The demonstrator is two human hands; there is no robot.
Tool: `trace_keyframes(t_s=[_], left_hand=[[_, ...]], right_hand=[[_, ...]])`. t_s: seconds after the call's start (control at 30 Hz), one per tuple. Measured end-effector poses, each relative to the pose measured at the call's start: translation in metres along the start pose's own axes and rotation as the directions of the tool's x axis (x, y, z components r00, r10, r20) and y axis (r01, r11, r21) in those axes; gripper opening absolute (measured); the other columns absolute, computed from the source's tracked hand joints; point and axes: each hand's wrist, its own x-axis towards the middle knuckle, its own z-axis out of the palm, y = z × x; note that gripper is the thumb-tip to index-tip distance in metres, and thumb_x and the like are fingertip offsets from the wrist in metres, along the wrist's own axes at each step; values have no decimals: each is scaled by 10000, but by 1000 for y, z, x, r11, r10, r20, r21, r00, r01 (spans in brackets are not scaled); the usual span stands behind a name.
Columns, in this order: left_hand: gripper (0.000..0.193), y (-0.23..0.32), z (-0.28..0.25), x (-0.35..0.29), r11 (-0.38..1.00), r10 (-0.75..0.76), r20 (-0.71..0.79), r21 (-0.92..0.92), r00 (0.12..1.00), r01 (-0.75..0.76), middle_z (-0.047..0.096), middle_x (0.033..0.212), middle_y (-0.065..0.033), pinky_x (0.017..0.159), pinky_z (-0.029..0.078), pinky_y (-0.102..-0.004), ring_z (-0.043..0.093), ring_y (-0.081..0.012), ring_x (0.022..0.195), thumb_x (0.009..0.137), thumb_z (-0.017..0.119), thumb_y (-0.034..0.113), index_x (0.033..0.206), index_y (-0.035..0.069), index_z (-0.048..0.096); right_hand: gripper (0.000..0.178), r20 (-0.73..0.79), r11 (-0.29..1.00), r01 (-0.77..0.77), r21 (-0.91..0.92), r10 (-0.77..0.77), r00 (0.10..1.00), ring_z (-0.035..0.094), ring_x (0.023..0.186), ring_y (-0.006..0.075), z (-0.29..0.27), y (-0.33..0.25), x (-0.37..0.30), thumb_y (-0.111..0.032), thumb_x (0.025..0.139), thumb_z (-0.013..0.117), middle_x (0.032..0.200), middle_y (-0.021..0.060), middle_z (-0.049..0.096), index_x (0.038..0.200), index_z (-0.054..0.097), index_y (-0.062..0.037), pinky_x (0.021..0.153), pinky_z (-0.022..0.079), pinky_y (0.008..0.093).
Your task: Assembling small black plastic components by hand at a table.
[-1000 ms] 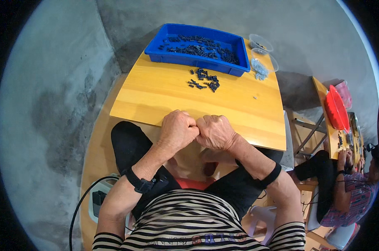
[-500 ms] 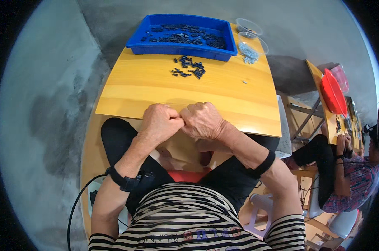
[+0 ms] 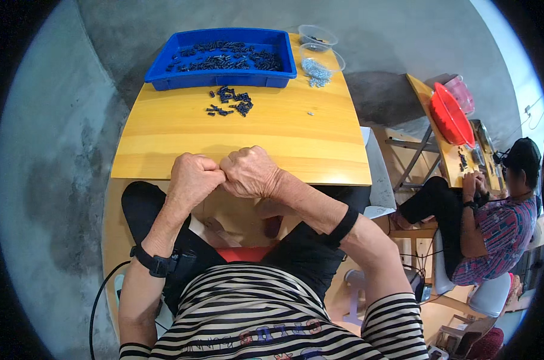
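At the near edge of the wooden table (image 3: 254, 135), my left hand (image 3: 193, 179) and my right hand (image 3: 251, 172) meet, fingertips pressed together. Both are closed, and whatever they pinch is hidden by the fingers. Beyond them lies a loose pile of small black cylindrical parts (image 3: 243, 107). A blue tray (image 3: 224, 80) at the far side holds many more black parts. One small silvery piece (image 3: 310, 113) lies alone to the right of the pile.
Two clear plastic bowls stand at the far right corner; the nearer bowl (image 3: 343, 63) has small silvery pieces (image 3: 317, 73) spilling out. Over to the right, another person (image 3: 494, 228) sits at a second table with a red basin (image 3: 452, 114). A grey wall (image 3: 56, 120) rises at the left.
The whole view has swung to the right, so the table and tray appear further left. My hands stay pressed together at the table edge, with little change in their pose.
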Motion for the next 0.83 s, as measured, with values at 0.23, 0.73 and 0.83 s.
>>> trace_keyframes(t_s=[0.23,0.73,0.83], left_hand=[[113,-4,5,1,997,-16,-39,-73,999,13,563,528,-104,494,444,-326,564,-217,488,611,637,132,616,23,667],[158,-13,-15,26,953,25,-134,-296,991,-64,679,809,-89,663,484,-246,629,-131,737,773,698,79,898,-17,708],[159,-23,-21,48,962,11,-251,-261,968,-78,679,887,-98,709,482,-244,630,-139,790,782,679,68,927,14,715]], right_hand=[[228,-50,997,-67,27,68,996,599,608,296,-3,-2,-3,-247,753,620,675,133,573,735,522,-42,554,475,406],[201,-357,680,-727,-96,658,663,615,598,299,-133,52,-144,-152,810,696,671,152,595,779,539,-31,543,491,384],[153,-298,476,-867,-148,815,498,669,724,255,-125,102,-213,-173,857,646,753,173,634,823,572,-44,596,487,361]])
